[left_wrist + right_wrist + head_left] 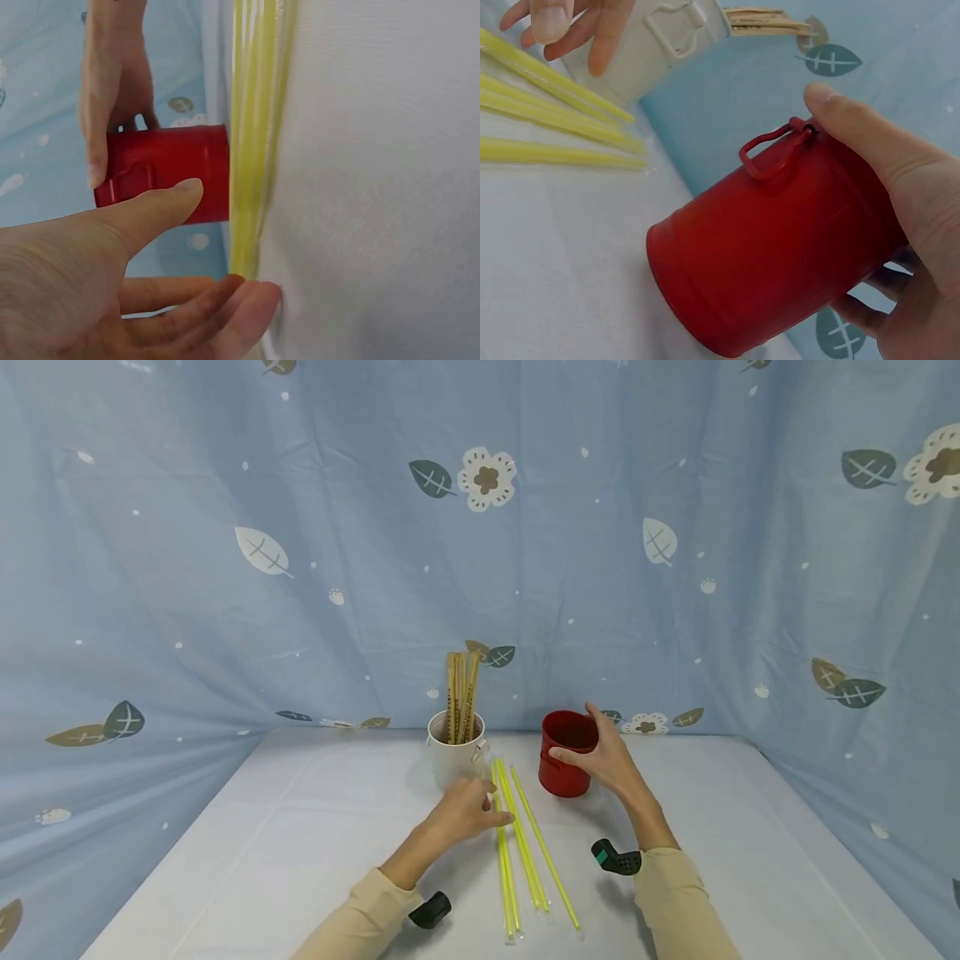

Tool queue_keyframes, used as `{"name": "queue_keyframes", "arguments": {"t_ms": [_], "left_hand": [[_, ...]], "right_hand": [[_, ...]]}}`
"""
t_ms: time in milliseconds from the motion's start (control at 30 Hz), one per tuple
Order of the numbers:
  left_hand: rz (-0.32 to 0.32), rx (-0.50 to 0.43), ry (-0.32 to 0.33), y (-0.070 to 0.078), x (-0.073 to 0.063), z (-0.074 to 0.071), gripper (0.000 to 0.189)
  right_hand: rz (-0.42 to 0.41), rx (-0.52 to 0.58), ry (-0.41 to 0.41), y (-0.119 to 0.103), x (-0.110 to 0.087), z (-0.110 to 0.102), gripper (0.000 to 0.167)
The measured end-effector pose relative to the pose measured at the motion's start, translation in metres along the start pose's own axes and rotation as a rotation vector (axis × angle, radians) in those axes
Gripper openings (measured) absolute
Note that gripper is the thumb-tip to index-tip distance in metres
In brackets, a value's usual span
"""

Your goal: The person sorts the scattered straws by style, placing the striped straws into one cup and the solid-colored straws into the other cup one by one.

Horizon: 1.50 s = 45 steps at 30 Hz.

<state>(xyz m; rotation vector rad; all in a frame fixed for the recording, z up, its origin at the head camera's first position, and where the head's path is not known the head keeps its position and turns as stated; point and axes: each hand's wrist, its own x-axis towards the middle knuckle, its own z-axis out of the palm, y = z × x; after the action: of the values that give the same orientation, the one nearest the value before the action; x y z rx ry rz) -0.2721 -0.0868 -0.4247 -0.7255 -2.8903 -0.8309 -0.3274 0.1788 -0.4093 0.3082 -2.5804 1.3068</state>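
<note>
A small red metal bucket (566, 781) with side handles stands on the white table at the back. My right hand (609, 758) grips it near the rim, thumb on the near side and fingers round the far side; the right wrist view shows the thumb (855, 124) beside a wire handle. Several yellow straws (528, 852) in clear wrappers lie on the table, pointing away from me. Over their far part is my left hand (467, 810), thumb and fingers apart with nothing between them. In the left wrist view its fingertips (259, 300) are right at the straws (251, 150).
A white bucket (453, 764) with a wire handle stands behind the left hand, holding several tan paper-wrapped sticks (461, 693). A blue curtain (360, 610) with leaf and flower prints hangs behind the white-covered table (285, 843). Black wrist devices (617, 857) sit on both forearms.
</note>
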Motion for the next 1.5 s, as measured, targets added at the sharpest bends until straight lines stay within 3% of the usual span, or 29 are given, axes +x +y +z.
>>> {"name": "queue_keyframes", "arguments": {"t_ms": [333, 833, 1133, 1500], "left_hand": [[0.018, 0.048, 0.038, 0.003, -0.002, 0.008, 0.036], [-0.012, 0.122, 0.050, 0.006, 0.001, 0.015, 0.040], [0.032, 0.169, 0.084, 0.005, 0.000, 0.016, 0.040], [0.043, 0.118, 0.041, 0.000, 0.000, 0.012, 0.040]], "right_hand": [[0.045, 0.008, 0.025, 0.003, 0.001, 0.008, 0.115], [0.088, 0.006, 0.039, 0.004, 0.001, 0.009, 0.109], [0.076, 0.033, 0.032, 0.004, 0.000, 0.008, 0.108], [0.074, 0.035, 0.025, 0.002, 0.001, 0.010, 0.107]]}}
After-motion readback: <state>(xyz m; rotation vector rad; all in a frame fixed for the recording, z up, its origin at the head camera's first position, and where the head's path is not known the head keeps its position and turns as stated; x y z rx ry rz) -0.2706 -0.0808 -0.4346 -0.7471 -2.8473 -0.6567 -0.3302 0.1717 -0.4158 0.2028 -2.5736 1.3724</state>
